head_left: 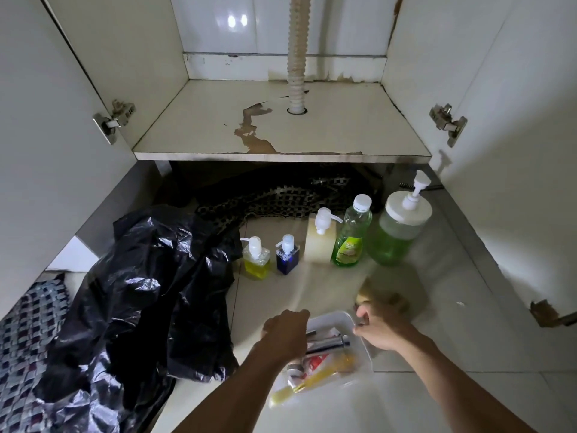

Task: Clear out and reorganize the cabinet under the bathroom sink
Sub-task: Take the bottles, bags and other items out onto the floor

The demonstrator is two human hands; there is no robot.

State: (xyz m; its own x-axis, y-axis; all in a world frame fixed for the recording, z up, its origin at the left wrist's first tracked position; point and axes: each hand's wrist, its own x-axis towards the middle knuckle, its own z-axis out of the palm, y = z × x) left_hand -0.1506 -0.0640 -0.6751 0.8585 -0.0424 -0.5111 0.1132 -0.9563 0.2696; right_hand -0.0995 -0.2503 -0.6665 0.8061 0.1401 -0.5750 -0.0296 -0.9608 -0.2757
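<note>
both hands low over a white tray (pixel 346 317) on the floor tiles. left hand (pixel 285 331) curled on the tray's left rim, right hand (pixel 376 328) curled at its right rim, pinching something small, cannot tell what. tray holds tubes and a yellow brush, blurred. cabinet shelf (pixel 218 120) open, bare, peeling around the drain hose (pixel 296 57). five soap bottles in a row on the floor: yellow (pixel 256 257), blue (pixel 287 255), cream (pixel 321 239), green (pixel 352 234), big green pump jar (pixel 399 229). black bin bag (pixel 150 292) at left.
</note>
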